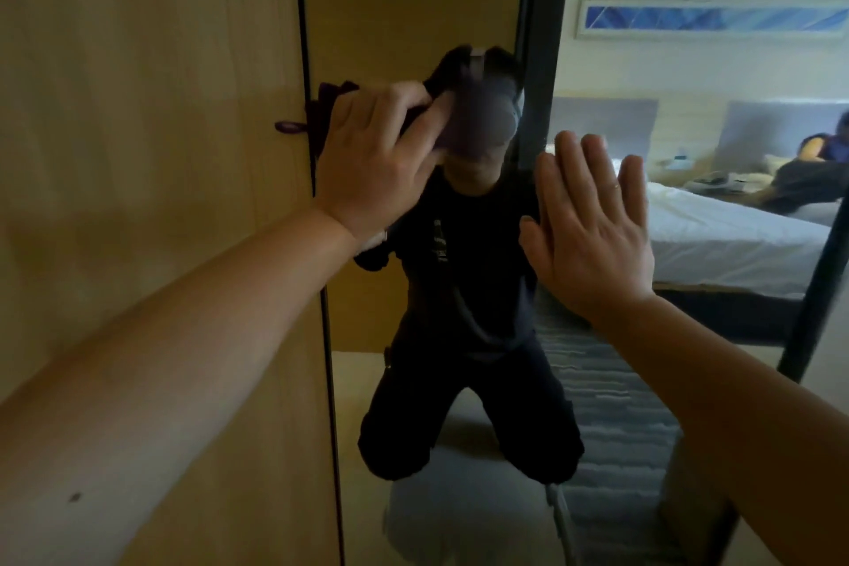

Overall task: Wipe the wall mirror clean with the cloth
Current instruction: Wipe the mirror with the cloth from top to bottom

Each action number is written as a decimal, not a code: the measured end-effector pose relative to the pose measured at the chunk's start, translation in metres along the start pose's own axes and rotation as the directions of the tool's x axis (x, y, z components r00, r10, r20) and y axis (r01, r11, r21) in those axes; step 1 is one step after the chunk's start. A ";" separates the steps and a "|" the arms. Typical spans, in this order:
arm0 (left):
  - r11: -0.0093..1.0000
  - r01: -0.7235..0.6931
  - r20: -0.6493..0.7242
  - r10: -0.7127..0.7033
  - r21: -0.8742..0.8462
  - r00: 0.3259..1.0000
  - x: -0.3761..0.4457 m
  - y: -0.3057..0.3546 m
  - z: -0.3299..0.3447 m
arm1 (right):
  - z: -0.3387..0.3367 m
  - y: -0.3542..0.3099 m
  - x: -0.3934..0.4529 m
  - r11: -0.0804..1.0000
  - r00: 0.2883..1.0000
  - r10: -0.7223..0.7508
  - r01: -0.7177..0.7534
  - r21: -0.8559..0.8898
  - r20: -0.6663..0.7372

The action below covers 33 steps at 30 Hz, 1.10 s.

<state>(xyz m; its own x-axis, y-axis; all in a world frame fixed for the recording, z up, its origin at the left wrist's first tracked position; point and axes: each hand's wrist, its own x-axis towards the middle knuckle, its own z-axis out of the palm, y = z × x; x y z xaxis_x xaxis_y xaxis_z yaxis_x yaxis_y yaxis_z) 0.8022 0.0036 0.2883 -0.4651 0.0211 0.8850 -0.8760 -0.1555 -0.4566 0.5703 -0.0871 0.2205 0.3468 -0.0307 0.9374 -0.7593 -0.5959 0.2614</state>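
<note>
Left hand (372,161) is up against the mirror (413,14), fingers curled over a dark purple cloth (321,110) and pressing it to the glass right at the mirror's left edge. Cloth is bunched under the palm and fingers; most of it is hidden by the hand, with a wad and a small loop sticking out on the left, over the thin dark frame edge (305,60) and onto the wood panel (147,106) beside it. Grip looks closed on the cloth, though the blur makes it hard to say how tightly. Right hand (592,225) is flat and open, fingers spread and pointing up, holding nothing, palm toward the glass, lower and to the right of the left hand; whether it actually touches the glass, can't tell. Both forearms bare. The mirror reflects a kneeling person in dark clothes, a white bed (726,234) behind, and a blue picture (712,18) on the far wall.
</note>
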 end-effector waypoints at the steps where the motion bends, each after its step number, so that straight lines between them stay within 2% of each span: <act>1: 1.000 -0.017 0.007 0.017 -0.011 1.000 -0.016 0.005 -0.003 | -0.001 0.000 0.000 1.000 1.000 0.006 -0.006 0.001 0.010; 5: 0.997 -0.013 0.057 0.018 -0.080 0.998 -0.099 0.040 -0.025 | -0.005 0.000 0.002 0.999 0.990 0.036 -0.038 0.008 0.136; 11: 0.974 -0.089 0.280 0.148 -0.210 0.949 -0.240 0.121 -0.049 | -0.009 -0.001 0.001 0.997 0.987 0.060 -0.066 0.032 0.152; 16: 0.971 -0.060 0.362 0.142 -0.230 0.921 -0.257 0.143 -0.059 | -0.023 0.009 0.000 0.996 0.978 0.025 -0.041 0.075 0.206; 20: 0.956 -0.037 0.380 0.152 -0.292 0.912 -0.231 0.133 -0.067 | -0.042 0.044 -0.020 0.992 0.958 0.122 -0.126 -0.002 0.260; 22: 0.965 0.029 0.331 0.061 -0.260 0.942 -0.196 0.122 -0.061 | -0.045 0.066 -0.030 0.987 0.935 0.156 -0.138 -0.079 0.317; 25: 0.969 0.122 0.170 -0.086 -0.215 0.982 -0.107 0.090 -0.040 | -0.041 0.085 -0.039 0.985 0.924 0.146 -0.102 -0.140 0.354; 30: 0.993 0.037 0.023 -0.035 -0.111 0.999 0.055 0.043 0.001 | -0.028 0.086 -0.042 0.985 0.944 0.132 -0.090 -0.148 0.303; 33: 0.995 0.032 0.058 -0.027 -0.095 0.998 0.103 0.043 0.013 | -0.024 0.090 -0.043 0.987 0.955 0.124 -0.090 -0.134 0.269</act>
<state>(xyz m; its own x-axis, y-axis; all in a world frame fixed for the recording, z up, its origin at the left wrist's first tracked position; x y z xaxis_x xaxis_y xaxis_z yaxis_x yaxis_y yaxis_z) 0.7179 -0.0134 0.3607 -0.4333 -0.0318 0.9007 -0.8987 -0.0602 -0.4345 0.4732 -0.1203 0.2091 0.3856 -0.3187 0.8659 -0.8542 -0.4782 0.2043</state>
